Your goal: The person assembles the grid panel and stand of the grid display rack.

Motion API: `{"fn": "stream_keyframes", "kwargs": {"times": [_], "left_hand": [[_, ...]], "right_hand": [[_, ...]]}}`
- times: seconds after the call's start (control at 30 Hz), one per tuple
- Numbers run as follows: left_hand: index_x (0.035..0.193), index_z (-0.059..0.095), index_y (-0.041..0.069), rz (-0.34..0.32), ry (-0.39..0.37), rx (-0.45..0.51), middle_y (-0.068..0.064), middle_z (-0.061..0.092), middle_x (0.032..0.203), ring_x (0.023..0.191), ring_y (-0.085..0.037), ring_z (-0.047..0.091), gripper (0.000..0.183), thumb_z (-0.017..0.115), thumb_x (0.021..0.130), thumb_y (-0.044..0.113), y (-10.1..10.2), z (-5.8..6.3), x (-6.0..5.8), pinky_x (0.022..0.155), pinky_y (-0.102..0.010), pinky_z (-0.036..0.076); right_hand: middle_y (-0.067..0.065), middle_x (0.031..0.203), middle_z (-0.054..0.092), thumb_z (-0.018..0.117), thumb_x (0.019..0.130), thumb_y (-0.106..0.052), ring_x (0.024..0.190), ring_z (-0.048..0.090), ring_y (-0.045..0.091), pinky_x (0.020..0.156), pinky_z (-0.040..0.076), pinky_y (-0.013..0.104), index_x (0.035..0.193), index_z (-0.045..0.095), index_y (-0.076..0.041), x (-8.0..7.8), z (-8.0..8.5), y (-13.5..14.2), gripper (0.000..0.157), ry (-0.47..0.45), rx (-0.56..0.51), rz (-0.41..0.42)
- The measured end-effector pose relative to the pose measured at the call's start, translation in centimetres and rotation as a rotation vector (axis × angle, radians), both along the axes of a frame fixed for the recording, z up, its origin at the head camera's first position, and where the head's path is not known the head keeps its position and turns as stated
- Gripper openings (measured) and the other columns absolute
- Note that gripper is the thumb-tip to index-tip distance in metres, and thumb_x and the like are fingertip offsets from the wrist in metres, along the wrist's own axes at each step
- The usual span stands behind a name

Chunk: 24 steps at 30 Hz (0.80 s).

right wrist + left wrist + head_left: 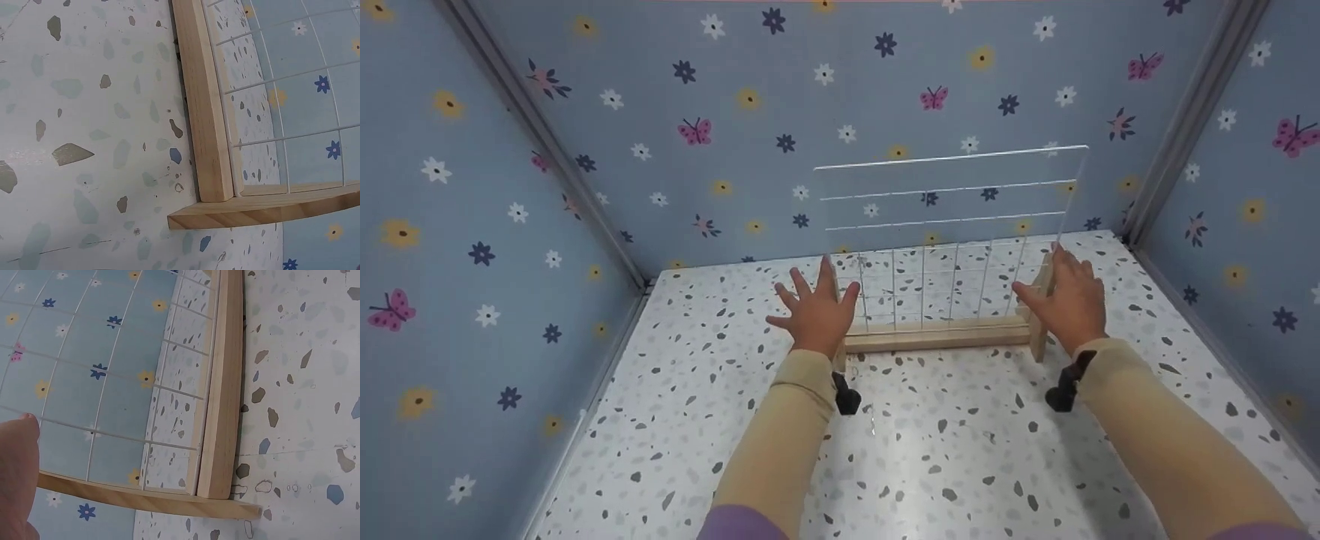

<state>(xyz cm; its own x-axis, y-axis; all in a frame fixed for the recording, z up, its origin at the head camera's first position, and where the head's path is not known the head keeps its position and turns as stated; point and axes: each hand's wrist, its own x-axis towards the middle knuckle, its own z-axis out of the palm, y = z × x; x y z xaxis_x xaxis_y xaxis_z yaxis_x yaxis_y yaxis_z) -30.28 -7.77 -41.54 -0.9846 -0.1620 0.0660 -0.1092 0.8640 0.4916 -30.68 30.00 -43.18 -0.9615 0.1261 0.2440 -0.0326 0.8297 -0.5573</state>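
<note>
A white wire grid rack (952,225) stands upright on the floor, set in a wooden base bar (937,336) between two wooden side pieces. My left hand (817,315) is at its left end, fingers spread wide, the palm overlapping the left side piece (152,499). In the left wrist view part of that hand shows beside the wires. At the opposite end, my right hand (1072,296) lies along the right side piece (264,209), thumb held apart on the inner side and fingers extended. That hand is out of sight in the right wrist view.
The rack stands on a white speckled surface (945,465). Blue flower-patterned panels enclose it, with a back wall (750,60), a left wall (457,285) and a right wall (1260,225), joined by grey metal corner strips. Black wrist mounts hang under both sleeves.
</note>
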Motion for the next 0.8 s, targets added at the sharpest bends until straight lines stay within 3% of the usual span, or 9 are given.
{"fn": "stream_keyframes", "kwargs": {"times": [0.1, 0.23, 0.5, 0.8], "left_hand": [[0.163, 0.008, 0.041, -0.001, 0.013, -0.047, -0.019, -0.005, 0.168, 0.152, -0.045, -0.013, 0.077, 0.036, 0.099, 0.072, 0.0, 0.1, -0.3, 0.109, -0.079, -0.003], [0.163, 0.010, 0.041, 0.012, 0.009, -0.093, -0.018, -0.004, 0.168, 0.152, -0.045, -0.014, 0.081, 0.037, 0.096, 0.076, -0.1, 0.0, -0.6, 0.109, -0.079, -0.005], [0.162, 0.004, 0.044, 0.042, -0.019, -0.137, -0.017, -0.007, 0.168, 0.151, -0.045, -0.016, 0.087, 0.040, 0.092, 0.081, -0.4, 0.0, -1.2, 0.106, -0.081, -0.006], [0.161, -0.002, 0.045, 0.027, -0.035, -0.161, -0.017, -0.007, 0.168, 0.151, -0.046, -0.015, 0.089, 0.035, 0.090, 0.084, -0.1, -0.2, -1.2, 0.107, -0.081, -0.003]], "right_hand": [[0.027, 0.164, 0.017, 0.055, 0.085, -0.080, 0.149, 0.007, 0.054, 0.115, 0.001, 0.072, 0.163, 0.013, -0.008, -0.2, -0.1, 0.0, 0.114, -0.007, 0.064, -0.017], [0.027, 0.165, 0.013, 0.053, 0.086, -0.081, 0.147, 0.000, 0.058, 0.111, -0.004, 0.076, 0.164, 0.008, -0.012, -0.4, 0.0, -0.2, 0.114, -0.037, 0.081, -0.032], [0.030, 0.162, 0.019, 0.058, 0.088, -0.075, 0.146, 0.004, 0.061, 0.108, -0.001, 0.080, 0.165, 0.010, -0.016, -0.4, 0.2, -0.6, 0.108, -0.045, 0.132, -0.037], [0.032, 0.162, 0.016, 0.048, 0.084, -0.085, 0.145, 0.003, 0.061, 0.108, -0.002, 0.080, 0.165, 0.005, -0.018, 0.0, 0.5, -0.2, 0.114, -0.074, 0.143, -0.027]]}}
